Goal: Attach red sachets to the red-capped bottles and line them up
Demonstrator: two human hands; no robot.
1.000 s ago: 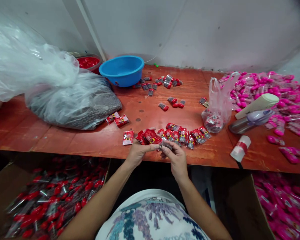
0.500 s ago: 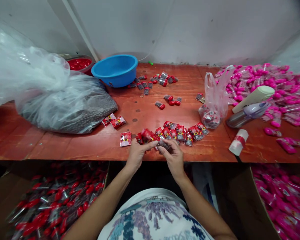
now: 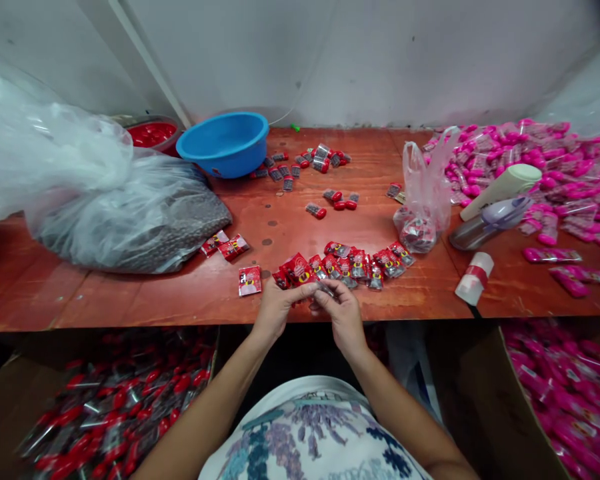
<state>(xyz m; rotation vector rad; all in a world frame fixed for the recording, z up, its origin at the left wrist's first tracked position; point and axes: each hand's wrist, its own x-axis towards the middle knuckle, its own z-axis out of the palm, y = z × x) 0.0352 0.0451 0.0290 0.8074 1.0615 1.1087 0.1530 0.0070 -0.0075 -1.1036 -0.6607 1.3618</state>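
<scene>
Above the front edge of the table, my left hand [image 3: 276,308] and my right hand [image 3: 344,312] meet at the fingertips. Between them is a small red printed packet [image 3: 297,268] with a clear end showing something dark; my left thumb lies across it and my right fingers pinch that clear end. My fingers hide part of the packet. Just beyond and to the right lies a cluster of similar filled red packets [image 3: 358,264]. A flat red printed card [image 3: 250,281] sits left of my left hand, and two more red printed pieces [image 3: 233,247] lie farther left.
Small red-capped containers [image 3: 322,159] are scattered behind, near a blue basin [image 3: 225,143]. A large plastic bag of dark beads [image 3: 130,213] occupies the left. A tied plastic bag [image 3: 420,207], a bottle [image 3: 490,223], a white roll [image 3: 474,279] and a pink heap [image 3: 515,153] stand right.
The packet has turned so its red printed face shows more clearly, and my fingers have closed nearer together at its clear end. The view has shifted slightly.
</scene>
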